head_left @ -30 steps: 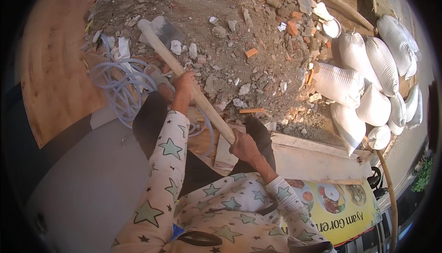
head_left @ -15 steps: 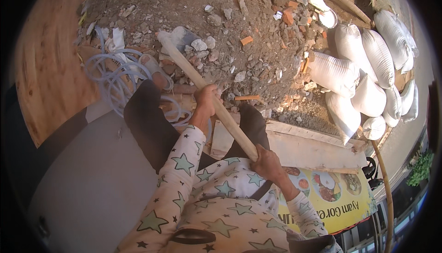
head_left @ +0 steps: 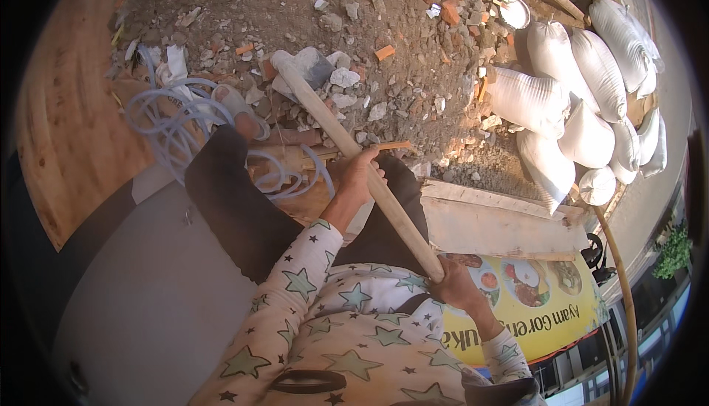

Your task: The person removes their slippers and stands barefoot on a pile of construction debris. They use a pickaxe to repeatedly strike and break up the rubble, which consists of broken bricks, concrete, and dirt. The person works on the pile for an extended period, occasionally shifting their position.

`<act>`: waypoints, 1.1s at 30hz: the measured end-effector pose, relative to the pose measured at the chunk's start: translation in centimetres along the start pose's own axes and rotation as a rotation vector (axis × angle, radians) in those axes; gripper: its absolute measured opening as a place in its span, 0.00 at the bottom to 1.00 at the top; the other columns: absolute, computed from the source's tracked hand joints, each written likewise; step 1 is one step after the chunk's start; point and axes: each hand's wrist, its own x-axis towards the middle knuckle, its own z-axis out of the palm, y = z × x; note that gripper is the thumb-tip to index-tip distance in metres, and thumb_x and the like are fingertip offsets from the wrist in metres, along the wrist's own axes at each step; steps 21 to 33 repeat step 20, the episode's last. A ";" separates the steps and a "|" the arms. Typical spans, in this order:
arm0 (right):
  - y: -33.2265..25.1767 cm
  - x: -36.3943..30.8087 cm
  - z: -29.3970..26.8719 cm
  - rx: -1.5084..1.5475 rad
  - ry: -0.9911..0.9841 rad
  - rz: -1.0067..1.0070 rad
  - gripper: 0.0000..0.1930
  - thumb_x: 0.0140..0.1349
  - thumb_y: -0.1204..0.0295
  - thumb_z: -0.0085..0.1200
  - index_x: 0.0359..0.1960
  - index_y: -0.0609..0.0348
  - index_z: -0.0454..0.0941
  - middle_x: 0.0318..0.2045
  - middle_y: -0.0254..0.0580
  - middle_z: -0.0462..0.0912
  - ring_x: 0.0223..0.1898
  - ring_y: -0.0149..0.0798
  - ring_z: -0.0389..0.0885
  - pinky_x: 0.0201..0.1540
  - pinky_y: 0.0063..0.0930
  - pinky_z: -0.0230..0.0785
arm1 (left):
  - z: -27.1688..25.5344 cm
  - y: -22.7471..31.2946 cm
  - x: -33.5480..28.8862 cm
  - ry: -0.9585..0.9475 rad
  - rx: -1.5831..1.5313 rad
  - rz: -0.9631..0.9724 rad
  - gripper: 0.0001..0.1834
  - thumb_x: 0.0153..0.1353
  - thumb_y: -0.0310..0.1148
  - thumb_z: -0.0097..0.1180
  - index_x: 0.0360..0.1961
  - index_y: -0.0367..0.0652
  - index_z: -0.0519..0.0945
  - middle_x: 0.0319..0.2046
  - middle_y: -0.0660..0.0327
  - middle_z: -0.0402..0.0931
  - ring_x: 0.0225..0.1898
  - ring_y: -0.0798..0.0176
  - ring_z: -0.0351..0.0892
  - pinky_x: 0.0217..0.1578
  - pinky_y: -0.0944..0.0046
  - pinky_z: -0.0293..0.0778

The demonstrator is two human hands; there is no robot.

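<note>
A hoe [head_left: 395, 214] with a pale wooden handle slants from upper left to lower right in front of my body. Its grey metal blade [head_left: 313, 68] rests against the rubble [head_left: 295, 7]. Midway along the handle, my left hand [head_left: 360, 175] is wrapped round the wood. My right hand [head_left: 456, 285] grips the handle's lower end, close to my waist. Broken stones and orange brick bits lie around the blade, whose lower edge I cannot make out. My foot in a sandal [head_left: 244, 110] stands just left of the blade.
Coiled clear hose [head_left: 159, 110] lies by my foot. Filled white sacks [head_left: 528, 99] are piled at the right. A wooden board [head_left: 502, 221] and a yellow banner [head_left: 532, 302] lie to my right. A plywood sheet [head_left: 74, 110] and a grey panel [head_left: 162, 280] are at the left.
The hoe and both my hands have shifted right and toward my body, the blade coming nearer through the rubble. The view has also moved slightly.
</note>
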 end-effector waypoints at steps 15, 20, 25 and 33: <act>7.6 -0.4 -2.3 -0.165 0.037 0.034 0.20 0.41 0.73 0.64 0.39 0.58 0.76 0.28 0.52 0.82 0.33 0.54 0.83 0.35 0.42 0.72 | -1.0 -7.9 4.6 -0.064 -0.159 -0.110 0.11 0.52 0.30 0.66 0.30 0.46 0.73 0.22 0.66 0.65 0.20 0.63 0.66 0.26 0.54 0.70; 7.5 7.6 -1.5 -0.295 0.123 -0.102 0.17 0.43 0.72 0.65 0.36 0.56 0.74 0.28 0.57 0.81 0.35 0.59 0.81 0.37 0.45 0.71 | 0.0 1.5 4.2 -0.010 -0.230 0.170 0.13 0.53 0.32 0.68 0.32 0.47 0.73 0.22 0.64 0.66 0.17 0.63 0.66 0.23 0.54 0.70; 7.5 7.6 -1.5 -0.295 0.123 -0.102 0.17 0.43 0.72 0.65 0.36 0.56 0.74 0.28 0.57 0.81 0.35 0.59 0.81 0.37 0.45 0.71 | 0.0 1.5 4.2 -0.010 -0.230 0.170 0.13 0.53 0.32 0.68 0.32 0.47 0.73 0.22 0.64 0.66 0.17 0.63 0.66 0.23 0.54 0.70; 7.5 7.6 -1.5 -0.295 0.123 -0.102 0.17 0.43 0.72 0.65 0.36 0.56 0.74 0.28 0.57 0.81 0.35 0.59 0.81 0.37 0.45 0.71 | 0.0 1.5 4.2 -0.010 -0.230 0.170 0.13 0.53 0.32 0.68 0.32 0.47 0.73 0.22 0.64 0.66 0.17 0.63 0.66 0.23 0.54 0.70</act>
